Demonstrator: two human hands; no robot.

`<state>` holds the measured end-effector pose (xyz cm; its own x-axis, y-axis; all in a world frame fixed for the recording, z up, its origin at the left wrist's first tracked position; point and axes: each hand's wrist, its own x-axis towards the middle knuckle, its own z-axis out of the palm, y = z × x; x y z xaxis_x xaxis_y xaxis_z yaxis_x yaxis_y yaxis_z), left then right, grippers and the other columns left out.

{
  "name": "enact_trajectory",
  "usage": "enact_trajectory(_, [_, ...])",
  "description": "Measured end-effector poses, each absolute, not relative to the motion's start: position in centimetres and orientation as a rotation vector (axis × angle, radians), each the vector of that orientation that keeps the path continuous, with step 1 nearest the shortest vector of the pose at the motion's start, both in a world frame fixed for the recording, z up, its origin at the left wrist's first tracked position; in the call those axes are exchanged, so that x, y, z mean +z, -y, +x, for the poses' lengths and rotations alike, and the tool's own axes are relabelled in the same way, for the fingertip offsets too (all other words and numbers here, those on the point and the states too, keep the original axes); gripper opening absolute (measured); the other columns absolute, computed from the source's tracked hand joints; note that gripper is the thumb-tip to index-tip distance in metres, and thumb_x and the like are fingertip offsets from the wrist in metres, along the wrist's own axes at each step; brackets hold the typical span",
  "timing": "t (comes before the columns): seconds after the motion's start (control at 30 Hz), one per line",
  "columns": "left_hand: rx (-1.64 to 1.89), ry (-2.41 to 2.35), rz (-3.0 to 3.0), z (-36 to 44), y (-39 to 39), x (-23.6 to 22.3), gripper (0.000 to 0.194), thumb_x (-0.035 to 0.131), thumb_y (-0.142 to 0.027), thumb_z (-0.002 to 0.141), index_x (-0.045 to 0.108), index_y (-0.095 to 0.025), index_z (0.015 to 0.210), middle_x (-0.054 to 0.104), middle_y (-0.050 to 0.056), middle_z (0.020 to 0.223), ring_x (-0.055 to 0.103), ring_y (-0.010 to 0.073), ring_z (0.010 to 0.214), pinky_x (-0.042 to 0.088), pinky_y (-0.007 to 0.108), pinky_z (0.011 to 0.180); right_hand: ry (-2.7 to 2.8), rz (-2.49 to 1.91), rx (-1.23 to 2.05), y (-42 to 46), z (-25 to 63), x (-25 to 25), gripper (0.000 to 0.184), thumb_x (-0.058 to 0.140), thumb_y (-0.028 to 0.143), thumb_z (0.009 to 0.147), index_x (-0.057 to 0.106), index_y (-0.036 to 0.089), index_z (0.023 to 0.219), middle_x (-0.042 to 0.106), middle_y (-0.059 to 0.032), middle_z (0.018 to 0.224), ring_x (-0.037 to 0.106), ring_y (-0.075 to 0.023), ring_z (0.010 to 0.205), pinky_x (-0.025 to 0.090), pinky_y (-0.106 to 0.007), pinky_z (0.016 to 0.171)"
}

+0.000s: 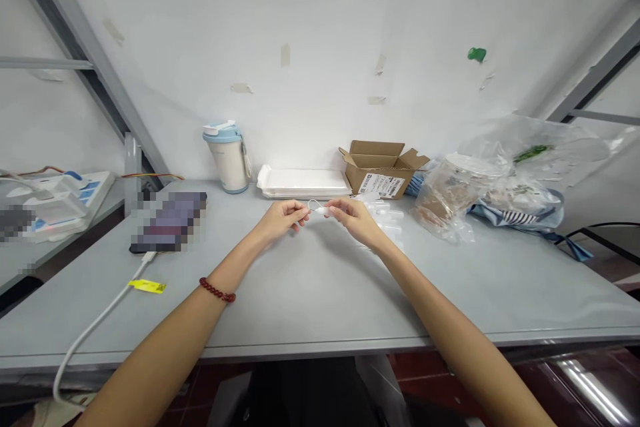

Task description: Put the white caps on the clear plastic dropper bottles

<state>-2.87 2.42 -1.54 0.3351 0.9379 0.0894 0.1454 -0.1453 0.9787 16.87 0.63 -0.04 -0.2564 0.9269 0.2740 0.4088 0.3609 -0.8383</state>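
Observation:
Both of my hands meet over the middle of the grey table [310, 293]. My left hand [283, 217] is closed in a pinch on one end of a small white part with a thin wire loop [317, 208]. My right hand [353, 217] pinches the other end of the same small white part. Its exact shape is too small to make out. A red bead bracelet [217, 290] sits on my left wrist. Behind my right hand lie several small clear plastic pieces [387, 215].
A white and blue cup [227, 157], a flat white tray [303, 183] and an open cardboard box [383, 169] stand along the wall. Clear plastic bags [493, 180] lie at right. A phone [167, 223] with a white cable [97, 323] lies at left.

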Motion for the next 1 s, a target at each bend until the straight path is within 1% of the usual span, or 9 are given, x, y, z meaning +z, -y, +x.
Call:
enact_trajectory(0.23, [0.924,-0.982,1.566,-3.0,-2.4,-1.6,0.027,0.061,-0.042,0.074,0.061,-0.014,0.075,0.059,0.003,0.075,0.052,0.0116,0.066,0.044,0.026,0.06,1.84,-1.183,0.818,-0.5,16.8,0.0,0.022,0.049,0.029,0.082,0.065,0.015,0.088,0.067,-0.0035,0.081,0.054,-0.0137,0.069,0.037,-0.025,0.061])
enact_trajectory(0.47, [0.962,-0.988,1.574,-2.6,-2.2,-2.2,0.023,0.062,-0.037,0.073,0.06,-0.015,0.071,0.06,0.003,0.072,0.053,0.012,0.063,0.043,0.026,0.057,1.885,-1.227,0.779,-0.6,16.6,-0.3,0.02,0.049,0.025,0.082,0.065,0.015,0.086,0.065,-0.0021,0.075,0.046,-0.0113,0.058,0.035,-0.024,0.056])
enact_trajectory(0.7, [0.971,-0.983,1.582,-1.9,-1.7,-2.3,0.022,0.063,-0.037,0.07,0.058,-0.015,0.068,0.06,0.003,0.069,0.052,0.0115,0.058,0.043,0.026,0.053,1.909,-1.219,0.733,-0.6,16.6,-0.8,0.016,0.05,0.021,0.081,0.064,0.015,0.08,0.066,-0.002,0.073,0.05,-0.0117,0.059,0.037,-0.024,0.058])
enact_trajectory(0.87, [0.949,-0.993,1.592,-1.7,-1.5,-2.2,0.02,0.061,-0.035,0.071,0.057,-0.015,0.068,0.06,0.002,0.067,0.052,0.0112,0.057,0.043,0.026,0.053,1.909,-1.202,0.724,-0.7,16.6,-1.0,0.015,0.049,0.02,0.08,0.064,0.015,0.08,0.067,-0.0025,0.074,0.055,-0.0128,0.063,0.039,-0.024,0.059])
enact_trajectory(1.0, [0.942,-1.004,1.598,-1.7,-1.3,-2.1,0.019,0.06,-0.033,0.071,0.056,-0.015,0.067,0.06,0.002,0.066,0.052,0.0107,0.055,0.043,0.026,0.053,1.918,-1.199,0.721,-0.6,16.5,-1.0,0.016,0.049,0.02,0.08,0.064,0.015,0.08,0.067,-0.0028,0.074,0.055,-0.0125,0.063,0.04,-0.025,0.06])
